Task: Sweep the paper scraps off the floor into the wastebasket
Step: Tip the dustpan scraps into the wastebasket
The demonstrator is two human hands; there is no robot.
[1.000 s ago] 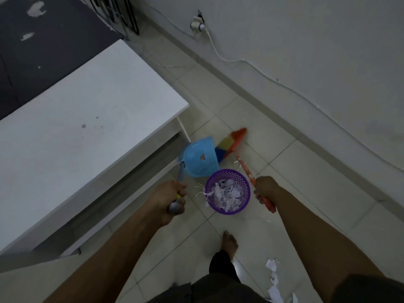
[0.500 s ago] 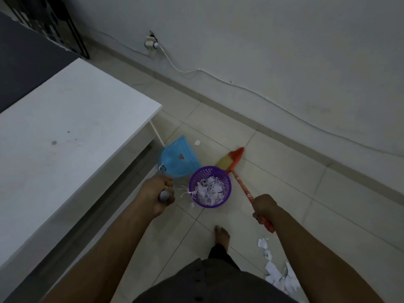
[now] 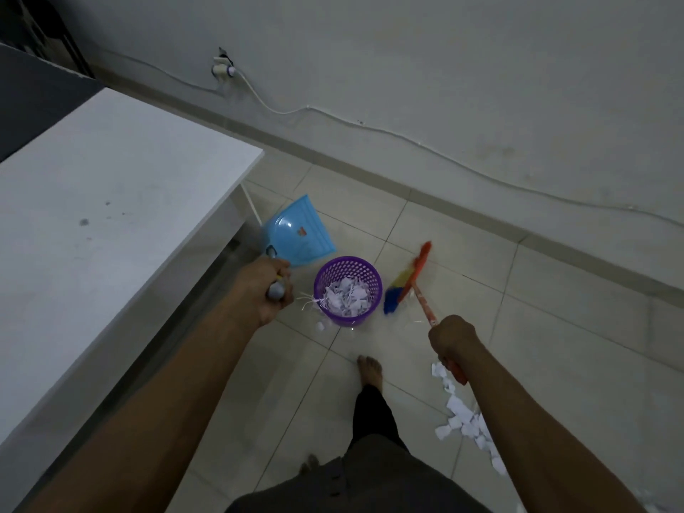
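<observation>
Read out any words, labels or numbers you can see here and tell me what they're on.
Nothing is legible.
Blue dustpan: a small red mark or sticker, too small and blurred to read.
Purple wastebasket, broom, white table: no text visible.

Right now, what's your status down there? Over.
Left hand gripping dustpan handle; right hand gripping broom. Wastebasket part full. Paper scraps remain by right arm. Nothing blocking.
</observation>
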